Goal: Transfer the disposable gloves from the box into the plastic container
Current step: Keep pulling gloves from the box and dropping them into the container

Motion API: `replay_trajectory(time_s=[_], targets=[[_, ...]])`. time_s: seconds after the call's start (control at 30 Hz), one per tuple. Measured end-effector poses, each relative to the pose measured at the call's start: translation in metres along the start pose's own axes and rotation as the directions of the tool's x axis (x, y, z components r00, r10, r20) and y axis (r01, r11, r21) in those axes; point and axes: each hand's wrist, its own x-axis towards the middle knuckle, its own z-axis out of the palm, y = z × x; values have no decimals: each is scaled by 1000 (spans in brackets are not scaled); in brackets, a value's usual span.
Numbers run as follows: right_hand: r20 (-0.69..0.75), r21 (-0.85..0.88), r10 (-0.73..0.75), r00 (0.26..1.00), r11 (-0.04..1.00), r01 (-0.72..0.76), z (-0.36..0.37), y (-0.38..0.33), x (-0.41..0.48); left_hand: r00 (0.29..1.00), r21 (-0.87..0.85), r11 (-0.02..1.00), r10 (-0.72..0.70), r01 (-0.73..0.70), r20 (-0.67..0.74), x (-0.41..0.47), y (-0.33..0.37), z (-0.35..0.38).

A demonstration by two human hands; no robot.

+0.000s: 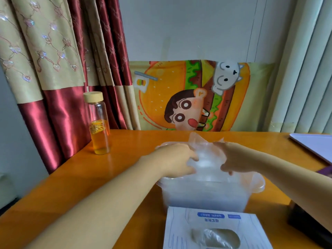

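1. While the left grip (pixel 177 159) and the right grip (pixel 235 159) meet over the open top of the plastic container (pixel 203 196), each has its fingers curled into a clear, crumpled wad of disposable gloves (pixel 206 155). Both are closed on that wad.
2. Holding it from two sides probably keeps the slippery film bunched, so it can be pushed down rather than spring back out. Part of the wad stands above the far rim, and what looks like a loose flap hangs over the container's right edge.
3. Whether gloves already lie lower in the container cannot be told through its cloudy wall.
4. Just in front of the container, nearest the viewer, lies the white glove box (pixel 181 229). Its oval opening (pixel 215 239) faces up with more clear film inside, handy for another reach.
5. Both stand on an orange wooden bench (pixel 125 144).
6. Well to the left stands a glass bottle (pixel 99 126) of orange liquid with a pale lid. At the right edge lie a white slab (pixel 316 144) and a dark object (pixel 305 223). Nothing sits between box and container.
7. Behind hang a red and beige curtain (pixel 53 69) and a cartoon burger cloth (pixel 179 97).
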Motion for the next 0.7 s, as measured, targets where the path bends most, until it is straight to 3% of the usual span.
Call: replay_trajectory(time_s=[0.1, 0.17, 0.23, 0.33, 0.37, 0.43, 0.5, 0.7], targets=[[36, -249, -11, 999, 968, 20, 2, -1, -5, 964, 42, 996, -84, 76, 252, 17, 7, 7], [51, -366, -28, 998, 929, 45, 2, -1, -10, 931, 68, 993, -117, 100, 346, 25, 9, 10], [-68, -458, -73, 995, 888, 34, -1, -1, -16, 902, 98, 989, -144, 113, 407, 31, 10, 12], [-265, -492, -259, 929, 865, 101, -2, -8, -11, 863, 101, 985, -174, 142, 475, 38, 10, 15], [-228, -430, -290, 929, 887, 171, 0, -10, -7, 854, 110, 983, -179, 144, 489, 39, 11, 16], [8, -296, -266, 964, 920, 256, 10, -11, 5, 847, 138, 981, -187, 135, 499, 42, 11, 22], [229, -231, -173, 958, 946, 227, 24, -7, 15, 843, 159, 979, -190, 126, 504, 44, 11, 29], [414, -249, -25, 910, 958, 140, 37, 1, 27, 783, 173, 977, -207, 128, 587, 49, 6, 40]])
